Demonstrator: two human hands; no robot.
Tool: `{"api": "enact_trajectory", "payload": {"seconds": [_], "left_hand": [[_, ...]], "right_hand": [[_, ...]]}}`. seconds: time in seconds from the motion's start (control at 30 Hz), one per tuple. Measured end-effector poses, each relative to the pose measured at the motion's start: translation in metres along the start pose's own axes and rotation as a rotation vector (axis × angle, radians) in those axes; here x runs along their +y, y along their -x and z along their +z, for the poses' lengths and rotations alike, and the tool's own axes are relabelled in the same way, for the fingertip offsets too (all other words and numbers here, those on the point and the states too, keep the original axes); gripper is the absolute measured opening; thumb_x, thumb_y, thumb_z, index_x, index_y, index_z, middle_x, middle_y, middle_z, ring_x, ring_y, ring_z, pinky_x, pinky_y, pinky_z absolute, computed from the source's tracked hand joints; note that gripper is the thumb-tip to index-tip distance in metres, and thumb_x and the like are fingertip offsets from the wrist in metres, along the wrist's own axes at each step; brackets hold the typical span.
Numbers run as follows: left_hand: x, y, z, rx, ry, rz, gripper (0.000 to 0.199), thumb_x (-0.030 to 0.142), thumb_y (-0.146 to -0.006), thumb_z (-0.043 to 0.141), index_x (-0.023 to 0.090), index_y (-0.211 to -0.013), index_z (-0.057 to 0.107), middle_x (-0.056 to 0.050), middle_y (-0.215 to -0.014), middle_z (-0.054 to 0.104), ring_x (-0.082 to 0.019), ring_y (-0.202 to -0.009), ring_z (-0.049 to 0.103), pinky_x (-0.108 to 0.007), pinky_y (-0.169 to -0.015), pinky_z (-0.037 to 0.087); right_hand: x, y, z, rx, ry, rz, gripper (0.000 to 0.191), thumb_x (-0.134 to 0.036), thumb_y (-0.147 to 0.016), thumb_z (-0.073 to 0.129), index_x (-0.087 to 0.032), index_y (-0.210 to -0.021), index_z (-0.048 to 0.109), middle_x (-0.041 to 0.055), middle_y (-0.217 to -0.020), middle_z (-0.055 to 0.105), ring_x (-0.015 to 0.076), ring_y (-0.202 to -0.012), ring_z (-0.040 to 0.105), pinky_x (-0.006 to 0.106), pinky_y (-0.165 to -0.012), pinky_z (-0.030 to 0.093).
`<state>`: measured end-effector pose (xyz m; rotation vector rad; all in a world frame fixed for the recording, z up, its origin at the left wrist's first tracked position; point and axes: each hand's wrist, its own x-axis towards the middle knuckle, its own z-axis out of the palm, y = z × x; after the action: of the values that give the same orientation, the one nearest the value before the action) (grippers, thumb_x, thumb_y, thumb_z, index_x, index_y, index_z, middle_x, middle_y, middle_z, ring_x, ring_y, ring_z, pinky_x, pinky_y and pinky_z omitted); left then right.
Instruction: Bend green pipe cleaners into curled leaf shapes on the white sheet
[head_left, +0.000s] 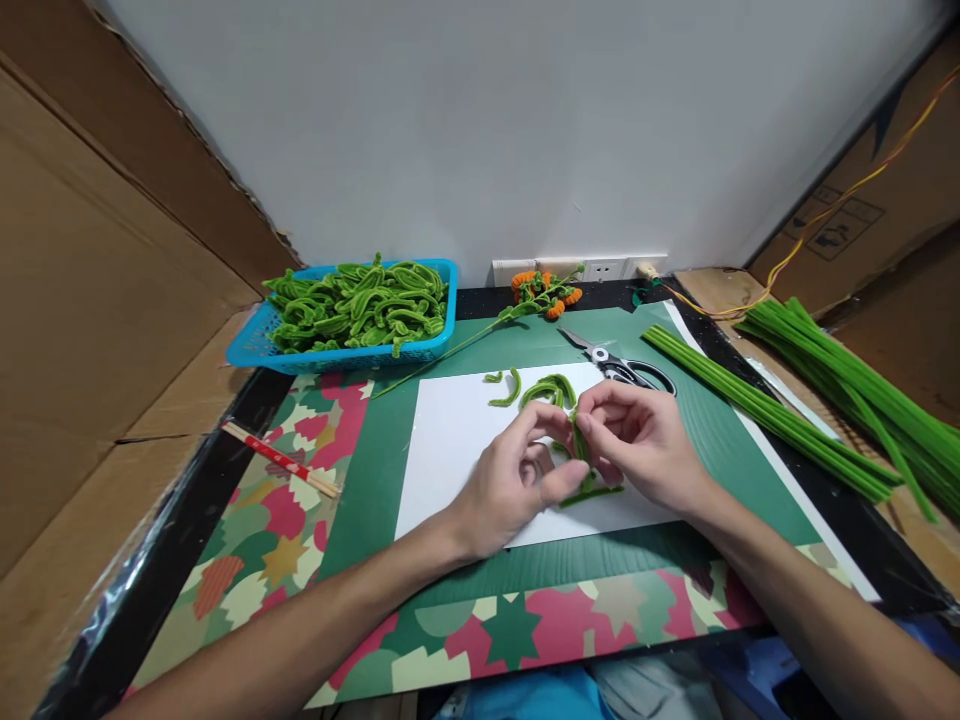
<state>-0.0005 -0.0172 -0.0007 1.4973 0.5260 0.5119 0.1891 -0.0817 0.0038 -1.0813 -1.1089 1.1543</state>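
Over a white sheet of paper [435, 450], my two hands meet at a short folded piece of green pipe cleaner [579, 442]. My right hand [645, 440] pinches its upper end between thumb and fingers. Curled around the near side of the same piece, my left hand [510, 475] has its index finger at the top and its thumb lower down; the exact contact is partly hidden. Several bent green pipe cleaner pieces [551, 388] lie just beyond my fingers, with a curved one [514, 388] to their left. A straight green piece [592, 495] rests below my hands.
A blue basket [341, 358] heaped with green pieces stands at the back left. Scissors [611, 365], an orange-flowered stem [536, 295] and long green pipe cleaners [772, 415] lie behind and right. Wrapped chopsticks [281, 460] lie left. Cardboard walls [97, 300] flank the table.
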Motion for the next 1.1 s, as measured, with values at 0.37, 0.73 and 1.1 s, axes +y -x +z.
{"api": "enact_trajectory", "payload": {"seconds": [0.37, 0.73, 1.1], "left_hand": [[-0.006, 0.002, 0.004, 0.111, -0.050, -0.024, 0.021, 0.041, -0.109, 0.060, 0.021, -0.116, 0.060, 0.003, -0.087, 0.065, -0.007, -0.057, 0.048, -0.022, -0.057, 0.041], [0.001, -0.003, 0.003, 0.082, -0.210, 0.087, 0.019, 0.033, -0.108, 0.059, 0.018, -0.104, 0.070, -0.002, -0.097, 0.069, -0.018, -0.092, 0.063, -0.029, -0.086, 0.047], [0.000, -0.002, -0.001, 0.080, 0.054, -0.147, 0.035, 0.053, -0.109, 0.054, 0.020, -0.108, 0.062, 0.005, -0.076, 0.046, -0.010, -0.062, 0.037, -0.023, -0.057, 0.030]], "right_hand": [[-0.001, -0.007, -0.011, -0.072, 0.049, 0.036, 0.024, -0.042, -0.099, 0.077, -0.022, -0.101, 0.063, -0.0036, -0.072, 0.067, 0.0091, -0.047, 0.055, 0.020, -0.042, 0.044], [-0.008, -0.003, -0.013, -0.208, 0.207, 0.081, 0.032, -0.043, -0.107, 0.063, -0.019, -0.086, 0.064, -0.0020, -0.071, 0.062, 0.0103, -0.058, 0.052, 0.023, -0.052, 0.043], [-0.010, -0.004, -0.015, -0.200, 0.339, -0.008, 0.025, -0.034, -0.106, 0.061, -0.019, -0.086, 0.064, -0.0019, -0.073, 0.063, 0.0107, -0.060, 0.054, 0.023, -0.056, 0.040]]}}
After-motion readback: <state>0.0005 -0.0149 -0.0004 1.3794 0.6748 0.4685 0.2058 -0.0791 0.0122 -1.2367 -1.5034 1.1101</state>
